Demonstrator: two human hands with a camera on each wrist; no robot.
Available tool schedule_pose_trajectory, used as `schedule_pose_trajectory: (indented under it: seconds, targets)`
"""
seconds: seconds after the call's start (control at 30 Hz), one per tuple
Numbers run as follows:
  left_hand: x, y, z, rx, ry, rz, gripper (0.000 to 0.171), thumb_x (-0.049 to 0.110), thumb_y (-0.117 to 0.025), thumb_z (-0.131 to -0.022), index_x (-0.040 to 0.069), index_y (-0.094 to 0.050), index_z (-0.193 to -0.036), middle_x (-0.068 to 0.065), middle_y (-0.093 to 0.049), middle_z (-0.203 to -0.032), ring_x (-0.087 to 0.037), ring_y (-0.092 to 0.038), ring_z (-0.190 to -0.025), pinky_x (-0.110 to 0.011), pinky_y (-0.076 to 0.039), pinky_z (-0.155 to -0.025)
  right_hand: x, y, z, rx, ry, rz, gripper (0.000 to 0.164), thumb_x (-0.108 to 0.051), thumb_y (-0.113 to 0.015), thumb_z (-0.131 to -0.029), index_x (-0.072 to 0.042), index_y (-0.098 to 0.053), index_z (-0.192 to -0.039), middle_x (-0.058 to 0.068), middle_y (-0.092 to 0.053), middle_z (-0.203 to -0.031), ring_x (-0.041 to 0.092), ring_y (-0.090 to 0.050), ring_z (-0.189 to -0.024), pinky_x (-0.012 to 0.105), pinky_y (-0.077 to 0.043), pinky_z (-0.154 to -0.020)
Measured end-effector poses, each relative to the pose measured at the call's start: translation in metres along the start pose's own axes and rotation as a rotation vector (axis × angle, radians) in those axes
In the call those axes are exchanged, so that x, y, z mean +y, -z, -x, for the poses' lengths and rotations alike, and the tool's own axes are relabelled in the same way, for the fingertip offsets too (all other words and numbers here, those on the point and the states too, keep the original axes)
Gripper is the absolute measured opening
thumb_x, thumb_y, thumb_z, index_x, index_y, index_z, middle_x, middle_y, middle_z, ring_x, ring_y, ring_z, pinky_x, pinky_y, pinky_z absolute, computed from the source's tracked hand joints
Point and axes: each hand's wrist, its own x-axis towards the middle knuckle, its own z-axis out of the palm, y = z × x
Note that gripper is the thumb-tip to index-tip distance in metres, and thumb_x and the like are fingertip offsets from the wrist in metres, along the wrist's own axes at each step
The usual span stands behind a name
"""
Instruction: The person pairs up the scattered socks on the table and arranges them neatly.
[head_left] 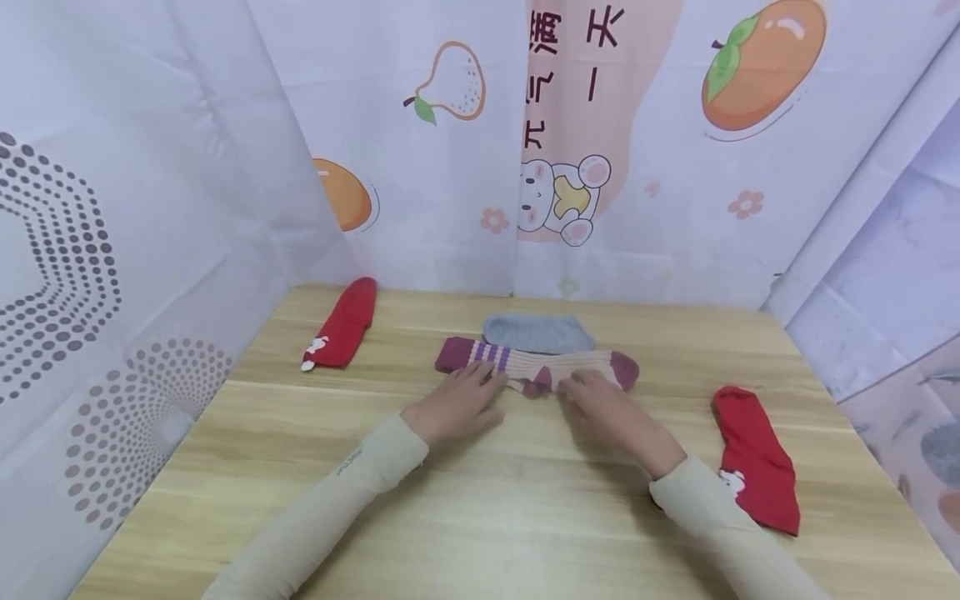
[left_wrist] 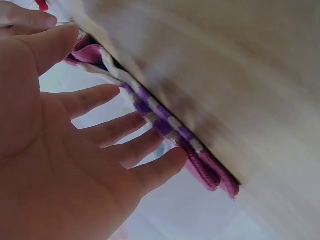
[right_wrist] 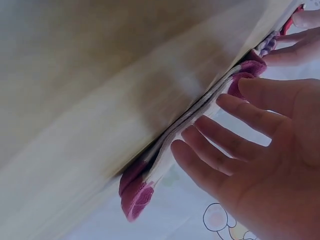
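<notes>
A pair of cream socks [head_left: 517,360] with maroon cuffs, heels and toes and purple stripes lies lengthwise across the table, one sock on top of the other. My left hand [head_left: 457,404] is at the striped cuff end, its fingertips at the near edge. Beside the maroon heel, toward the toe end, is my right hand [head_left: 609,412], with fingertips on the cream fabric. Both wrist views show loosely spread fingers along the socks, the left at the purple stripes [left_wrist: 155,115] and the right near the maroon toes [right_wrist: 136,197].
Just behind the pair lies a grey-blue sock [head_left: 540,332]. One red sock [head_left: 348,325] with a white figure is at the back left; another red sock [head_left: 759,458] is at the right. A printed curtain [head_left: 442,192] hangs along the back edge of the wooden table [head_left: 480,517].
</notes>
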Motion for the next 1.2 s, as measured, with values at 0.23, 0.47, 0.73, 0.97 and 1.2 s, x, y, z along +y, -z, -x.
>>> schedule_pose_trajectory:
  seconds: [0.23,0.47,0.73,0.97,1.2]
  targets:
    - [0.004,0.004,0.011,0.038,-0.015,-0.005,0.060,0.041,-0.054,-0.102,0.009,-0.040,-0.151,-0.022,-0.034,-0.155,-0.044,-0.030,-0.143,-0.061,-0.031,-0.111,-0.008,0.005,0.009,0.061,0.038,0.032,0.027,0.007,-0.072,-0.080,0.001,-0.066,-0.106,0.013,-0.061,-0.097,0.033,-0.060,-0.094,0.044,-0.052,-0.084]
    - [0.005,0.010,0.033,0.095,-0.024,-0.031,0.060,0.037,-0.056,-0.101,0.008,-0.040,-0.151,-0.023,-0.040,-0.151,-0.045,-0.035,-0.139,-0.063,-0.033,-0.108,-0.021,0.014,0.016,0.109,0.069,0.047,0.035,0.001,-0.076,-0.081,0.002,-0.066,-0.115,0.015,-0.066,-0.101,0.033,-0.062,-0.097,0.046,-0.052,-0.087]
    - [0.001,0.013,0.049,0.133,0.032,-0.078,0.057,0.038,-0.058,-0.100,0.009,-0.045,-0.148,-0.023,-0.046,-0.145,-0.045,-0.041,-0.134,-0.063,-0.035,-0.106,-0.044,0.015,0.011,0.117,0.074,0.109,0.035,-0.006,-0.079,-0.080,-0.001,-0.065,-0.112,0.013,-0.068,-0.102,0.032,-0.064,-0.095,0.043,-0.054,-0.084]
    - [-0.015,0.018,0.060,0.108,0.118,-0.053,0.059,0.040,-0.058,-0.099,0.011,-0.045,-0.149,-0.021,-0.043,-0.150,-0.043,-0.040,-0.137,-0.062,-0.034,-0.108,-0.060,0.009,-0.004,0.097,0.076,0.123,0.038,-0.011,-0.079,-0.082,-0.001,-0.065,-0.116,0.012,-0.068,-0.104,0.030,-0.064,-0.095,0.042,-0.053,-0.083]
    - [-0.037,0.020,0.070,0.141,0.189,-0.049,0.053,0.037,-0.059,-0.100,0.008,-0.050,-0.143,-0.022,-0.051,-0.141,-0.043,-0.046,-0.130,-0.062,-0.039,-0.104,-0.072,0.003,-0.024,0.106,0.130,0.064,0.034,-0.010,-0.076,-0.086,-0.001,-0.066,-0.117,0.013,-0.068,-0.106,0.030,-0.064,-0.098,0.046,-0.053,-0.090]
